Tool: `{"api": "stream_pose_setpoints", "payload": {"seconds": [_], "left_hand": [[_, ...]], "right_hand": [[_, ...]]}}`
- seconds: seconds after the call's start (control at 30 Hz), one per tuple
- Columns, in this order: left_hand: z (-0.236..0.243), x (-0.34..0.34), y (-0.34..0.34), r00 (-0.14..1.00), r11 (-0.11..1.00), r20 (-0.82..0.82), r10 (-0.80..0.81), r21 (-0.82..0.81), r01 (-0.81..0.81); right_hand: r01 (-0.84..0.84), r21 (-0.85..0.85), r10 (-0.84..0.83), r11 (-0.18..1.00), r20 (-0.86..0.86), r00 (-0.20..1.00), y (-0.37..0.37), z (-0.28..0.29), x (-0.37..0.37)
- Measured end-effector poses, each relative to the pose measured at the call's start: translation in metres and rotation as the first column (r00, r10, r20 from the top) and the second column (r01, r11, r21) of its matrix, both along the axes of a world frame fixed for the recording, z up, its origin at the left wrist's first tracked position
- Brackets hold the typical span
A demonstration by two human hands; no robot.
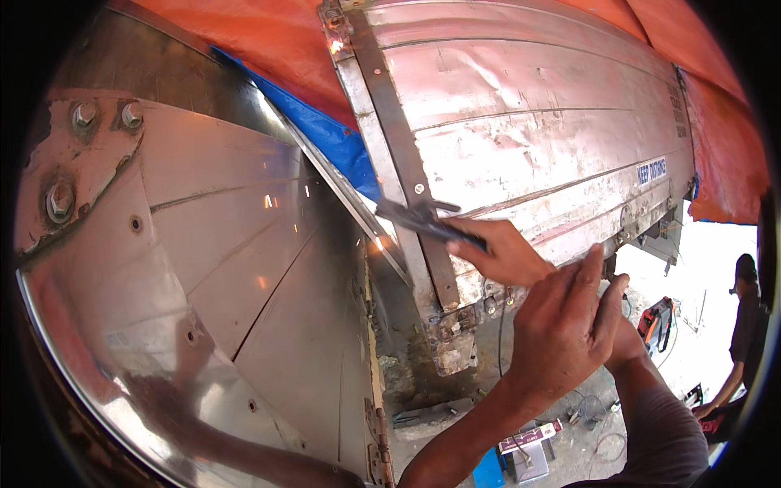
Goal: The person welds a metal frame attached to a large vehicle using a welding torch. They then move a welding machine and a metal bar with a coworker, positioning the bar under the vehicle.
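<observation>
My right hand (504,252) is closed around the handle of a black electrode holder (423,221), which is slightly blurred and points left. Its jaw end lies over the grey metal edge strip (407,146) of a large pale panel (529,134); contact between them cannot be told. My left hand (561,321) overlaps the right wrist with its visible fingers stretched out, hiding part of that wrist and forearm. Orange sparks scatter to the left of the tool. A bright glow shows at the bracket (335,32) atop the strip.
On the left stands a shiny metal panel (252,220) with a bolted plate (77,163). Orange tarpaulin (244,32) and blue sheeting (325,138) hang behind. Below lie a box (533,437), cables and an orange-black machine (656,324). Another person (742,325) is at the far right.
</observation>
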State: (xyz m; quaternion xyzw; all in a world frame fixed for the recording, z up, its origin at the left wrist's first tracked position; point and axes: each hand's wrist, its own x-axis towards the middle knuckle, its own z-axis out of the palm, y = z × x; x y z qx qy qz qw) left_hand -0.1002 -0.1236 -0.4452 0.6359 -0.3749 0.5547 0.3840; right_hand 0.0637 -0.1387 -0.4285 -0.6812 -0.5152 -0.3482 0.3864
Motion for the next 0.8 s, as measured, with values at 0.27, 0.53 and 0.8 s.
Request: {"api": "stream_pose_setpoints", "payload": {"seconds": [0.27, 0.53, 0.8], "left_hand": [[-0.091, -0.019, -0.066, 0.958, 0.952, -0.258, -0.126, 0.24, 0.19], [-0.201, -0.076, -0.123, 0.834, 0.783, -0.488, -0.258, 0.4, 0.476], [-0.257, -0.072, -0.14, 0.508, 0.619, -0.83, -0.232, 0.277, 0.735]], "right_hand": [[0.016, -0.024, -0.028, 1.0, -0.689, 0.725, -0.141, -0.216, -0.097], [0.028, 0.023, 0.014, 0.999, -0.959, 0.281, -0.195, -0.381, -0.188], [0.075, -0.276, -0.285, 0.958, -0.944, 0.168, -0.241, -0.462, -0.211]]}}
